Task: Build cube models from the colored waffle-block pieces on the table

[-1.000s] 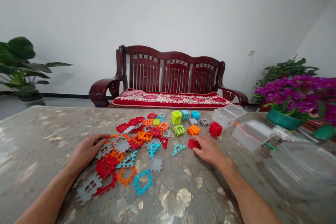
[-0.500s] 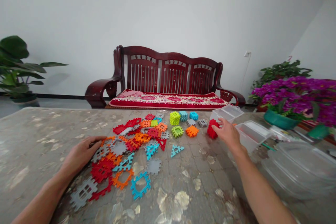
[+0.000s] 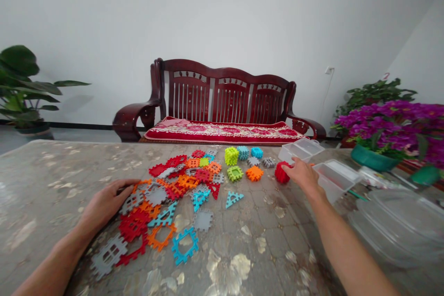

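My left hand (image 3: pixel 109 199) rests on the table at the left edge of a loose pile of interlocking plastic tiles (image 3: pixel 156 196). Its fingers are stretched out, with the tips at an orange tile in the pile. Across the table, my right hand (image 3: pixel 304 176) grips the right side of a stack of red tiles (image 3: pixel 282 173); some of its fingertips are hidden. Left of it stand an orange stack (image 3: pixel 254 173), a light green stack (image 3: pixel 235 173) and a taller yellow-green one (image 3: pixel 231 156). A blue triangle tile (image 3: pixel 234 199) lies alone in front.
Clear plastic boxes (image 3: pixel 336 173) and clear lids (image 3: pixel 395 222) are on the right, near purple flowers in a green pot (image 3: pixel 371 157). Blue stacks (image 3: pixel 257 152) and grey stacks (image 3: pixel 268 162) stand behind the orange one. A wooden bench (image 3: pixel 225 88) is beyond the table.
My right hand has shifted slightly right and lower against the red stack, whose top now looks lower. My left hand stays where it was.
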The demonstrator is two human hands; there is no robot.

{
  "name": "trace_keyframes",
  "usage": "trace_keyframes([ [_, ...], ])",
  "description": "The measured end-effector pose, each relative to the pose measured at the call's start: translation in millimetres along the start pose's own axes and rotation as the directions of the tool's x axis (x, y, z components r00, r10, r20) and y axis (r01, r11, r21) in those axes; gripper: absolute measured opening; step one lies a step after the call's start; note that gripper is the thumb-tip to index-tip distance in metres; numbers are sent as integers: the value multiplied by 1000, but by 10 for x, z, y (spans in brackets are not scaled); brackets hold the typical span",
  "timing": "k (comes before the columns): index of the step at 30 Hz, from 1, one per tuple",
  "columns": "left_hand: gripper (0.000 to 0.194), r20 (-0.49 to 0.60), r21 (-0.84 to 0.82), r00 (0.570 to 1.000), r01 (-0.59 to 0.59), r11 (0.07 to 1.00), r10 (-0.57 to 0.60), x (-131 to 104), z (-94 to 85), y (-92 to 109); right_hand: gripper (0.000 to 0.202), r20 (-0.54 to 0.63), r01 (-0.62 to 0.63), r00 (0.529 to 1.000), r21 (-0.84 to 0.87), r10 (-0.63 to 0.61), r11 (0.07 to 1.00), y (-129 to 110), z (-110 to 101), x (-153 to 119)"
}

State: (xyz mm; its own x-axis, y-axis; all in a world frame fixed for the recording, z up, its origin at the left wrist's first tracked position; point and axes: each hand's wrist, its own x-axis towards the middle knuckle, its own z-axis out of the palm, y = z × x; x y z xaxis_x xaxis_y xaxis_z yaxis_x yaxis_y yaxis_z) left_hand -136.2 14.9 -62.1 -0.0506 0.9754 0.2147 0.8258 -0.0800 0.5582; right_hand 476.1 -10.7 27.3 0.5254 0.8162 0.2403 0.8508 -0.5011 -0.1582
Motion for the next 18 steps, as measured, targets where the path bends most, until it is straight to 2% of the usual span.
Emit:
trace_keyframes([
  [5, 54, 16, -2, 1000, -4, 1000, 4, -7, -15, 16, 66, -35, 57, 998, -38, -59, 998, -29, -38, -67],
  [8, 54, 18, -1, 1000, 4, 1000, -4, -19, -32, 58, 56, -132, 130, 982, -39, -134, 991, -60, -41, -132],
  [12, 53, 16, 10, 1000, 7, 1000, -8, -22, -38, 90, 38, -285, 317, 923, 177, -259, 932, -240, 46, -362],
  [15, 52, 5, 16, 1000, -3, 1000, 3, -27, -40, 103, 30, -243, 456, 889, 380, -389, 805, -503, 165, -701],
  [18, 50, 2, 16, 1000, -16, 1000, 16, -38, -44, 112, 26, -120, 563, 807, 451, -578, 693, -783, 260, -1101],
])
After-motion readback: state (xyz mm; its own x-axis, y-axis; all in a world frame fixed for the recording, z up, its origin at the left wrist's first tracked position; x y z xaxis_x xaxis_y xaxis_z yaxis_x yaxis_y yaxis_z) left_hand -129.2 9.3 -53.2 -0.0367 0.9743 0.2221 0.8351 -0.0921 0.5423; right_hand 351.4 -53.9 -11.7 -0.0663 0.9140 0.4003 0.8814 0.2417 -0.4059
